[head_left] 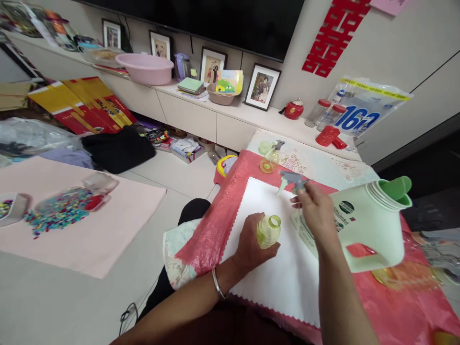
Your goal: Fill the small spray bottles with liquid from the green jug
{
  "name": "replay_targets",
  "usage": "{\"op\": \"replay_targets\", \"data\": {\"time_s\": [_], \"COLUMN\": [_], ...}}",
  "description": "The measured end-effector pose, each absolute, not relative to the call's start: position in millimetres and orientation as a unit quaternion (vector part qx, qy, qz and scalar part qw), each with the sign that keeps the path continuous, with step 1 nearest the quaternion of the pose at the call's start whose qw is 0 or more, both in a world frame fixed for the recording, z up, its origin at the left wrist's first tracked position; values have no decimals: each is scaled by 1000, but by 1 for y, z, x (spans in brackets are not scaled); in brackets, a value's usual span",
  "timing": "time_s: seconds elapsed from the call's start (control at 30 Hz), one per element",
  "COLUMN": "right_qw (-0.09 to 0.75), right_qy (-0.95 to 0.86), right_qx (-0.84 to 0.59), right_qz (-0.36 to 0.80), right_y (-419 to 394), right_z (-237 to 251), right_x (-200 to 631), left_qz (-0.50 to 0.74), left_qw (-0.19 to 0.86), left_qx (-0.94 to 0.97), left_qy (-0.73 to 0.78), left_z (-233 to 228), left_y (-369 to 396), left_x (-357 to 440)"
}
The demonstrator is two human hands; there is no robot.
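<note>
Both forearms are bare, no sleeves showing — a thin, shiny silver metal bangle [216, 283] circles the left wrist, beside the left hand [251, 244].

Small bottle [268, 231]: translucent yellow-green plastic, uncapped, mouth open, roughly upright, standing on white scalloped sheet [280, 268], gripped around body. Spray head [293, 181]: grey trigger type, detached, pale dip tube attached, held above and beyond the bottle, blurred, apart from the bottle mouth.
</note>
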State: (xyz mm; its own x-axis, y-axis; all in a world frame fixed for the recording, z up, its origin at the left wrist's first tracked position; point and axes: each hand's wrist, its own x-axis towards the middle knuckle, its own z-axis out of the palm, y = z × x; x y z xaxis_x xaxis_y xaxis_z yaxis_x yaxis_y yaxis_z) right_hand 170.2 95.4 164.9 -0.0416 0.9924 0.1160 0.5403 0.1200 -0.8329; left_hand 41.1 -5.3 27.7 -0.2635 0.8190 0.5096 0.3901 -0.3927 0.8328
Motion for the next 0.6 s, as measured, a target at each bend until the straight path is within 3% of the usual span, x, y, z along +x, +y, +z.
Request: {"op": "replay_targets", "data": {"time_s": [0.2,0.37,0.47,0.6], "right_qw": [259,241,301,513], "right_qy": [-682,-716,-732,-682], "right_qx": [-583,-586,-573,-510], "right_qz": [358,294,212,-109], "right_y": [112,87,45,-4], "right_z": [90,103,135,174], "right_x": [160,159,172,217], "left_qz": [589,578,584,580], "left_qw": [189,195,182,185], "left_qx": [592,608,618,626], "left_qy": [517,508,494,488], "left_z": [30,26,24,25], "left_y": [-5,-3,-4,-6], "left_x": [41,39,38,37]}}
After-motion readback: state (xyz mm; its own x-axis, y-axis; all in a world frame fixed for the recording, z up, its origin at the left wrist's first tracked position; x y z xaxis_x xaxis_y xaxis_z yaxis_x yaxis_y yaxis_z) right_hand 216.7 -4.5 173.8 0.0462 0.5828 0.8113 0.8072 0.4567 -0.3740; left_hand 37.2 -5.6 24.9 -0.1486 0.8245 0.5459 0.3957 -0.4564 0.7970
